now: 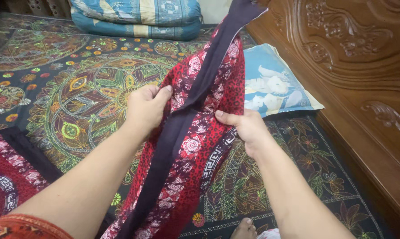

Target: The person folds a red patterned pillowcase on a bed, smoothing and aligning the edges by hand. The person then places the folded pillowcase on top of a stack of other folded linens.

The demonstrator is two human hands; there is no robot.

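Patterned bedsheet [76, 88]: two hands [147, 106] [246, 126] grip one red cloth [195, 146].

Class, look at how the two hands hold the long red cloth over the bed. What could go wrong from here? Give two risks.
1. The left hand and right hand pinch the red floral cloth only at mid-length; it might slip and bunch up.
2. The cloth's lower end hangs near the bare foot, so it may get stepped on or caught.
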